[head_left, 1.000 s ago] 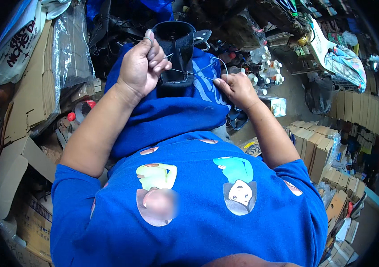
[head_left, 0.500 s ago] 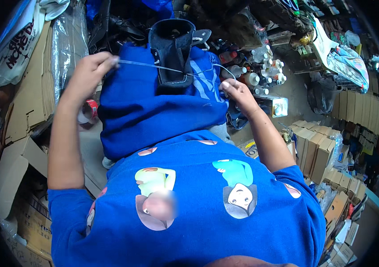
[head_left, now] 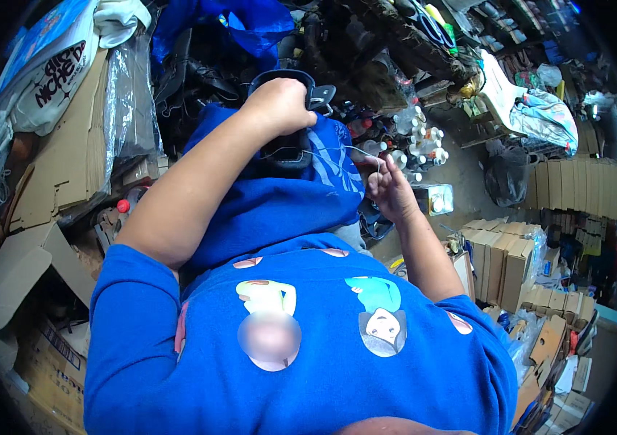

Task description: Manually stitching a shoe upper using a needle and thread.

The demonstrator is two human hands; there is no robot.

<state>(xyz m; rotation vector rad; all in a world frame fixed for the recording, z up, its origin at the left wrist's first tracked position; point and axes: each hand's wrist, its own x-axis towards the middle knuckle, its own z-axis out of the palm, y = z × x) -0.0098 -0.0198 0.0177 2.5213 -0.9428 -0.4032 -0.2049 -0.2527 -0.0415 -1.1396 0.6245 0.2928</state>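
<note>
Across my lap, on dark blue cloth [head_left: 250, 192], stands a black leather piece [head_left: 284, 157] with an open top, pale stitching and a side strap [head_left: 322, 96]; it looks like a boot. Over the top opening bends my left hand [head_left: 279, 105], thumb at the right side. Its other fingers are hidden inside or behind the leather. A thin white thread [head_left: 358, 149] runs from the right side of the piece to my right hand [head_left: 390, 190]. There the fingers are curled and closed on the thread, beside the right edge of the cloth.
Several plastic bottles [head_left: 419, 147] and a square tin [head_left: 435, 197] stand to the right. Stacked cardboard [head_left: 500, 257] fills the lower right. Flat cardboard and an open carton [head_left: 22, 272] lie at the left. Black leather items [head_left: 203, 76] are heaped beyond my lap.
My left hand has let go of the thread it was drawing out leftward and has moved right onto the top of the leather piece. My right hand has shifted slightly nearer me.
</note>
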